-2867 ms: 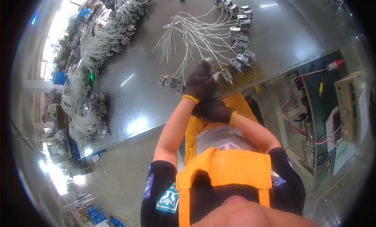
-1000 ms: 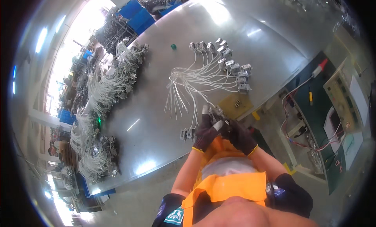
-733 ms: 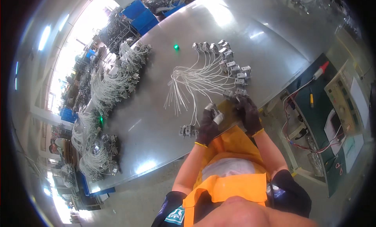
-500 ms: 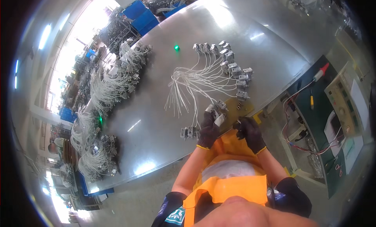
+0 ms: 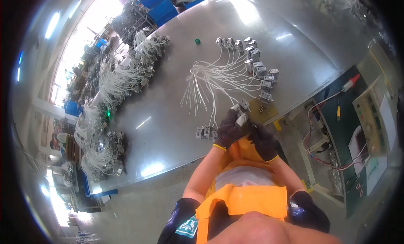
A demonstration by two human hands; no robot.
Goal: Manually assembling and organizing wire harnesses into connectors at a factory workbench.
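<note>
Near the table's front edge, my left hand (image 5: 227,129), in a dark glove with a yellow cuff, is closed around a small metal fitting with a white part (image 5: 241,119). My right hand (image 5: 264,142), gloved alike, is close beside it with fingers curled; whatever they hold is hidden. Another metal fitting (image 5: 244,104) is just beyond my left fingertips. White wires (image 5: 198,71) fan out from a bunched point to several grey metal fittings (image 5: 266,85) in a curved row. A few more fittings (image 5: 205,133) lie left of my left hand.
A yellowish plate (image 5: 269,113) with tiny brass-coloured pieces lies at the table edge. A small green object (image 5: 197,41) is farther back. Piles of wired fittings (image 5: 122,82) line the left. At right, a dark green bench (image 5: 336,130) carries a screwdriver (image 5: 338,112), a red-tipped probe (image 5: 350,82) and an instrument panel (image 5: 370,117).
My right hand has come in closer to my left, near the fitting. The whole view has shifted slightly, and the wired fittings keep their layout on the table.
</note>
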